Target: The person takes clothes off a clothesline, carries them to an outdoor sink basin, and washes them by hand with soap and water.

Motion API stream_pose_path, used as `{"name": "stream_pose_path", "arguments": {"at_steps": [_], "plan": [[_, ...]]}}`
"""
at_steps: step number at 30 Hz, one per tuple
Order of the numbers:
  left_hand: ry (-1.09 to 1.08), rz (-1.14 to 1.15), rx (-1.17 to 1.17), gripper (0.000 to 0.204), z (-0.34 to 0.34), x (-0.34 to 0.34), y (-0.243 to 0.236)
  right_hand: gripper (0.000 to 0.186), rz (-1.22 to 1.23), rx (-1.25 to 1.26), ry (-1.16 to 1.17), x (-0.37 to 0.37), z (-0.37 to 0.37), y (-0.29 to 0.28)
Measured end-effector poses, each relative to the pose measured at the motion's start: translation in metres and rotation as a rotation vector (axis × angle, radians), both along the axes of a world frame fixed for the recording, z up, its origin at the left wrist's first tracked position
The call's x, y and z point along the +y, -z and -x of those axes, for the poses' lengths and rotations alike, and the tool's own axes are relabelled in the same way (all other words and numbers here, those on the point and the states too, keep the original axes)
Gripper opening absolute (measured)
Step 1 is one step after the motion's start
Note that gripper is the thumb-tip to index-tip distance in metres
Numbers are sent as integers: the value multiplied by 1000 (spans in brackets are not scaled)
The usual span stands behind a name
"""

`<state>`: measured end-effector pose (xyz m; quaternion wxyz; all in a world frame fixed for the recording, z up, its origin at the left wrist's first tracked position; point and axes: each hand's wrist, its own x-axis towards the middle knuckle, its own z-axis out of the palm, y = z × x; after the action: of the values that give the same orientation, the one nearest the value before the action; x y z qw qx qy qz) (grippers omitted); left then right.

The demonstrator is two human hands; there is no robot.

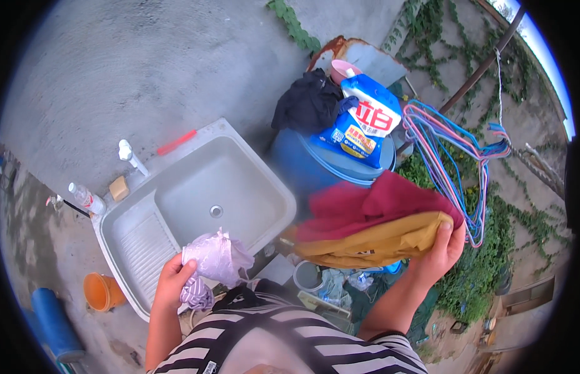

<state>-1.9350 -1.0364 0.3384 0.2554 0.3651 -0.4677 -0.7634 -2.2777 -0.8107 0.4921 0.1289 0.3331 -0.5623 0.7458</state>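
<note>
My left hand (173,280) is closed on a small lilac garment (218,257) with a lacy, gathered edge, bunched up over the near edge of the sink. Its exact kind does not show. Out to the right, my right hand (449,244) pinches two garments between thumb and fingers, a mustard-yellow one (371,242) and a maroon one (377,202). They hang side by side towards the left, the maroon farther from me, its left end blurred. The grey sink (240,187) has a ribbed washboard (140,240) at its left.
A blue barrel (290,159) carries a blue-and-white detergent bag (365,121), dark cloth (309,100) and a pink bowl (344,70). Hangers (452,156) hang at right. Soap (119,188), a bottle (87,198), a faucet (133,157) and a red brush-like bar (176,143) line the sink. An orange bucket (98,292) stands left.
</note>
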Motion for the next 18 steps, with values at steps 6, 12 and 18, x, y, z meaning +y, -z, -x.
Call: {"name": "stream_pose_path", "arguments": {"at_steps": [6, 12, 18], "plan": [[-83, 26, 19, 31, -28, 14, 1, 18, 282, -24, -104, -98, 56, -62], [-397, 5, -11, 33, -40, 35, -3, 16, 451, 103, 219, -206, 197, -112], [-601, -24, -24, 33, -26, 40, -3, 46, 61, 96, 1063, -250, 411, -192]]}}
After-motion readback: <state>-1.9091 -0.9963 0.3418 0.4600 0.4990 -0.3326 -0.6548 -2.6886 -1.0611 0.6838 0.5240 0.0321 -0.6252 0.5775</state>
